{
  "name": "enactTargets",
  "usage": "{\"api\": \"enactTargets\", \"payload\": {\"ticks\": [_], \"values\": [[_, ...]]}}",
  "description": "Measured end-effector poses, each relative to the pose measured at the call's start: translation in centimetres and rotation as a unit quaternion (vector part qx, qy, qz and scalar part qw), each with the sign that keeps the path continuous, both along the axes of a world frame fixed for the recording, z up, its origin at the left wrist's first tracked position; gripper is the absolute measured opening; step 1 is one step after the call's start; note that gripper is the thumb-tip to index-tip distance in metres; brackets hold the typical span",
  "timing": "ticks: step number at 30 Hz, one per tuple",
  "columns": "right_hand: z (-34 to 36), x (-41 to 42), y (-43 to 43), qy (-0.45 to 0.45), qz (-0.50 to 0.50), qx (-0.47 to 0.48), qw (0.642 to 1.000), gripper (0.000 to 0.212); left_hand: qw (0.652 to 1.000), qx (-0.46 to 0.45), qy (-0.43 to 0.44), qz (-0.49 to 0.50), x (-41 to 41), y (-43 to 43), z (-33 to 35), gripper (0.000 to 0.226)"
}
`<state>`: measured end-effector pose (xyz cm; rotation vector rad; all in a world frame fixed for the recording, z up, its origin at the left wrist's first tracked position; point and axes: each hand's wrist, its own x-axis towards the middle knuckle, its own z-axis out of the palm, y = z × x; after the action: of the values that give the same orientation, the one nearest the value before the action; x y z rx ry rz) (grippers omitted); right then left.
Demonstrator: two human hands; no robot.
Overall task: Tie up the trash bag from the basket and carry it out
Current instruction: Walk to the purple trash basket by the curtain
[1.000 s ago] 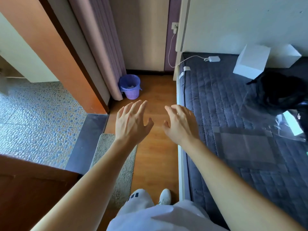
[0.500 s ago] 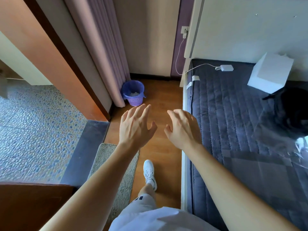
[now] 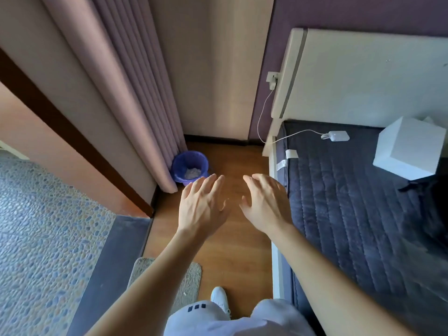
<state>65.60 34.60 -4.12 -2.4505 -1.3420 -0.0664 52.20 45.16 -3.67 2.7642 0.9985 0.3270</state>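
At frame centre, hands: left hand point(image 3: 202, 209) and right hand point(image 3: 265, 202), both held out over the wooden floor point(image 3: 232, 248), backs up, fingers spread and empty, close together but not touching.
Left hand, position: its fingertips overlap the lower right rim of the basket in the picture; contact cannot be told.
Basket point(image 3: 180, 163): small, purple, woven plastic, upright on the floor just above and left of the left hand, tucked against the foot of the curtain.
Trash bag point(image 3: 186, 159): blue-purple liner folded over the basket's rim, untied, sitting in the basket.
Contents: pale crumpled waste point(image 3: 192, 172) low inside the bag.
Curtain point(image 3: 135, 93): mauve, pleated, hanging from the upper left of the frame down to the floor.
Mattress point(image 3: 351, 214): dark quilted cover, filling the right side of the frame, edge just beside the right hand.
White box point(image 3: 409, 149): tilted on the mattress, right edge of the frame.
Charger point(image 3: 335, 136): white, lying on the mattress at upper right, its cable running to a wall socket point(image 3: 272, 77).
Mat point(image 3: 186, 284): grey, lower centre, partly under the left forearm.
Pebble floor point(image 3: 46, 238): blue-grey, left side of the frame.
Shoe point(image 3: 219, 297): white, bottom centre, on the wooden floor.
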Motion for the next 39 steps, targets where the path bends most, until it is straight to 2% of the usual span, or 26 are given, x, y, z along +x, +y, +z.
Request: {"api": "enactTargets", "payload": {"ticks": [9, 17, 25, 31, 39], "values": [[-1.3, 9.4, 6.4, 0.023, -0.023, -0.035, 0.999, 0.050, 1.000, -0.010, 0.011, -0.010, 10.2, 7.1, -1.2, 0.059], [-2.0, 21.2, 14.2, 0.017, 0.002, -0.030, 0.999, 0.046, 0.999, -0.011, 0.025, 0.026, 21.5, 15.0, -2.7, 0.057], [-2.2, 33.8, 21.8, 0.021, 0.056, -0.076, 0.995, 0.041, 0.992, -0.075, 0.042, 0.095, 32.4, 21.5, -3.6, 0.059], [-3.1, 35.9, 27.8, 0.022, 0.143, -0.101, 0.984, 0.045, 0.978, -0.087, 0.043, 0.184, 32.6, 25.1, -3.4, 0.059], [-4.3, 31.9, 37.0, 0.036, 0.258, -0.098, 0.960, 0.052, 0.947, -0.076, 0.037, 0.310, 25.5, 29.1, -3.4, 0.064]]}}
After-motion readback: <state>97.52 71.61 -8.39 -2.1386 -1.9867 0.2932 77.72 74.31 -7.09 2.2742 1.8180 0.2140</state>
